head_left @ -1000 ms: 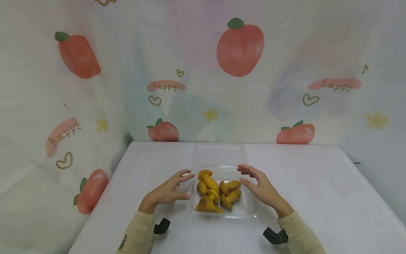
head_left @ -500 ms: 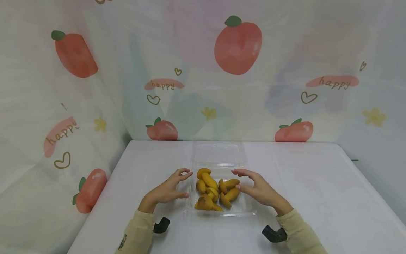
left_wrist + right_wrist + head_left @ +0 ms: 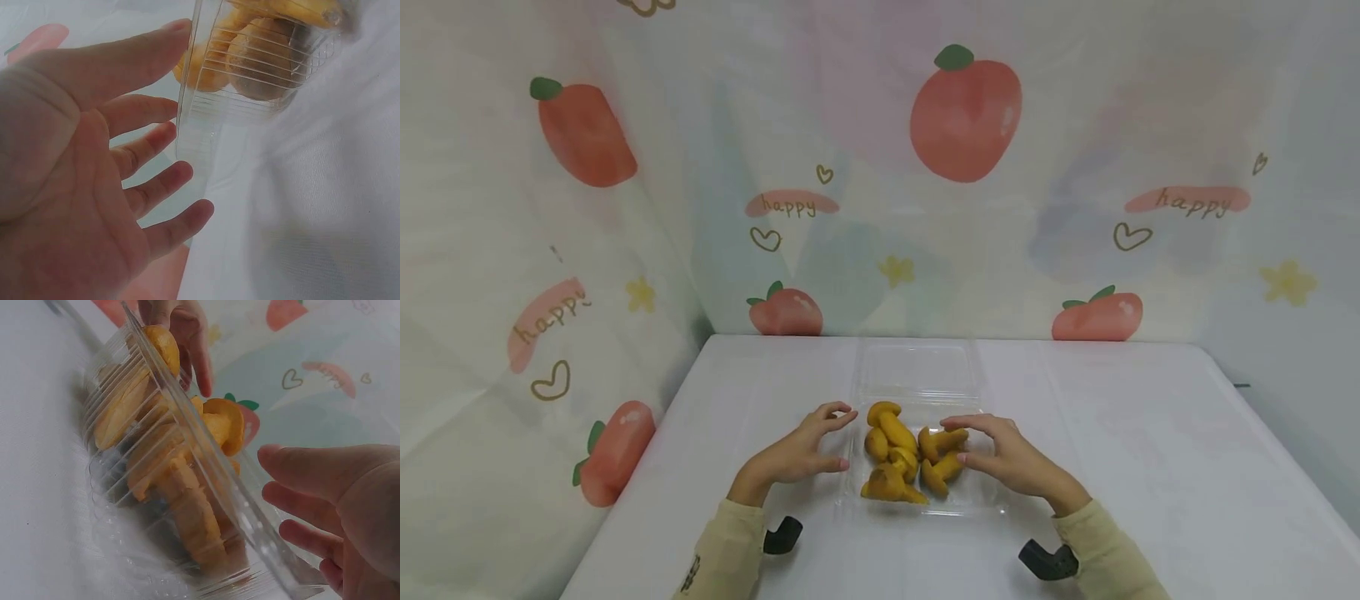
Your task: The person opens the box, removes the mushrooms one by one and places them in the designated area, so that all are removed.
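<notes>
A clear plastic clamshell box [image 3: 985,502] lies on the table in the head view, its lid [image 3: 917,368] folded back. Several yellow-brown mushrooms fill its left side; a mushroom [image 3: 897,430] leans at the back there. Two others, an upper mushroom [image 3: 934,443] and a lower mushroom [image 3: 942,473], lie at the right. My left hand [image 3: 793,450] is beside the left rim, fingers spread and holding nothing. Over the right side reaches my right hand [image 3: 1021,458], thumb and fingers apart, fingertips overlapping the right mushrooms. From the right wrist, its thumb [image 3: 294,464] shows just outside the rim [image 3: 219,469].
White cloth covers the table [image 3: 1112,433]. Behind it and along the left hang pale curtains [image 3: 865,125] printed with fruit and hearts. A black curved piece sits at each wrist, the left piece [image 3: 782,535] and the right piece [image 3: 1047,560].
My right hand has moved left and slightly nearer me, from beside the box to over the right mushrooms. The left hand stays almost where it was. The mushrooms have not moved.
</notes>
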Motion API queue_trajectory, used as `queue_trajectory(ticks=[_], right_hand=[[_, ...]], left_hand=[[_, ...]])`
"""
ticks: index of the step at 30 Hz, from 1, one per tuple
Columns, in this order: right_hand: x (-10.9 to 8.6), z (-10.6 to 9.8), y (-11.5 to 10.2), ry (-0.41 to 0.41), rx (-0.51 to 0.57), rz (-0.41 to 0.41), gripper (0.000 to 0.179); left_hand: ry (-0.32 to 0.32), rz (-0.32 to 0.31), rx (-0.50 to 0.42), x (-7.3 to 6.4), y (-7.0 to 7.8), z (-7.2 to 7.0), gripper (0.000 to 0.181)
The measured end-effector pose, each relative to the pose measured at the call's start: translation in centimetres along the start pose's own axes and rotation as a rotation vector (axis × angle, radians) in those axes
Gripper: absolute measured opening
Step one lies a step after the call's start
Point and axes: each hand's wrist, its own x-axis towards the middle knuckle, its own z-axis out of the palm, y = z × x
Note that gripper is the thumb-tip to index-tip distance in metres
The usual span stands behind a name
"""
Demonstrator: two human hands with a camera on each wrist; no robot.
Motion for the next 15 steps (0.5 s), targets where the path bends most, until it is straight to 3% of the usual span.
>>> queue_trajectory(ticks=[6,15], right_hand=[[-0.1,0.4,-0.3,-0.002,-0.123,-0.016,0.034],[-0.1,1.4,-0.3,-0.005,-0.257,0.038,0.033]], left_hand=[[0.001,0.035,0.007,0.2,-0.1,-0.2,0.075],[0.006,0.003,-0.010,-0.1,-0.1,0.1,0.075]])
